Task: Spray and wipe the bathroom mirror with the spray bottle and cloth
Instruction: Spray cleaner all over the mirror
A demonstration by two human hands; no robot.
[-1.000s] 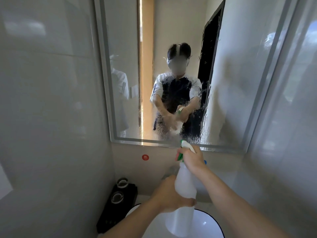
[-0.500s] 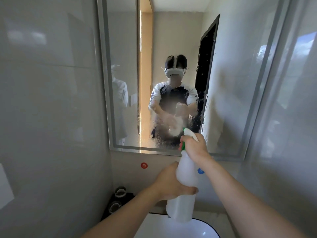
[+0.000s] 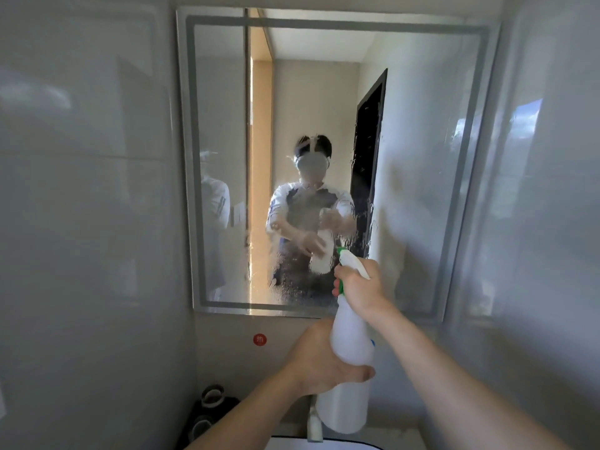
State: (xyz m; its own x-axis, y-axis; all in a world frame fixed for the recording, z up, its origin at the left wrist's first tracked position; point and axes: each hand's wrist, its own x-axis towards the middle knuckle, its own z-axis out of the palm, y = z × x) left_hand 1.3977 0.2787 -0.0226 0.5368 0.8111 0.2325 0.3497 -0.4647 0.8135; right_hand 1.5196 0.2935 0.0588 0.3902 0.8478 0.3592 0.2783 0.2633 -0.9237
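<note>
both hands grip the spray bottle (image 3: 350,345), right hand (image 3: 358,289) at trigger, left hand (image 3: 319,362) around body, facing mirror (image 3: 422,157).

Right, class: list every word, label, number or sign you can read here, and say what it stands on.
Red round sticker on the wall below the mirror: one pale character, too blurred to read.
Spray bottle: a blue mark at its edge, no text legible.
Nothing else readable.

Head camera faces the mirror (image 3: 324,92) squarely, close up.
</note>
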